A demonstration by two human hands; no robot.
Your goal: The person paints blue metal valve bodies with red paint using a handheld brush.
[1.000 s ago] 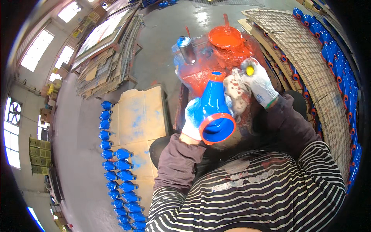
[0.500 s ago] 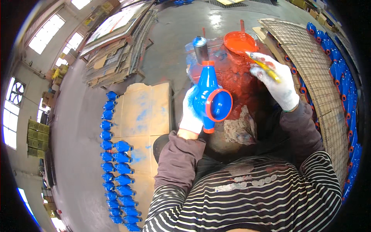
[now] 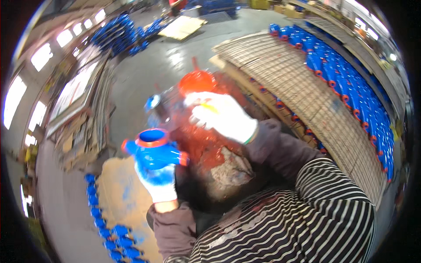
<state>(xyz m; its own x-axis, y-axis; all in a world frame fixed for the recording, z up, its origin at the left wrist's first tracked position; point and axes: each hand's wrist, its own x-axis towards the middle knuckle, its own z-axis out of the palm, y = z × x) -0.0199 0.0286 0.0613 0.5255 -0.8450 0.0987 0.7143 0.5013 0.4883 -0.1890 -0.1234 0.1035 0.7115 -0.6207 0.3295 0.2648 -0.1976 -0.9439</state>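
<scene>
My left hand (image 3: 157, 182), in a white glove smudged with blue, grips a blue valve body (image 3: 157, 156) from below. The casting lies sideways with its large red-rimmed opening facing up, and its red-edged ends point left and right. In my gloved right hand (image 3: 230, 117) is a brush with a yellow handle (image 3: 209, 107), blurred by motion; its bristles cannot be made out. This hand is at the near edge of a round dish of red paint (image 3: 197, 83). Left of the dish stands a spray can (image 3: 154, 104) with a blue top.
A paint-stained rag (image 3: 230, 170) lies on the red-caked stand before me. Small blue castings (image 3: 124, 241) line cardboard (image 3: 112, 193) at the left. To the right is a wire-mesh rack (image 3: 298, 83) beside rows of blue valve bodies (image 3: 337, 83). Stacked boards (image 3: 83, 118) stand at the far left.
The view has swung to the right. My left hand has tipped the valve body from upright to sideways, opening upward. My right hand with the brush has come close to the paint dish.
</scene>
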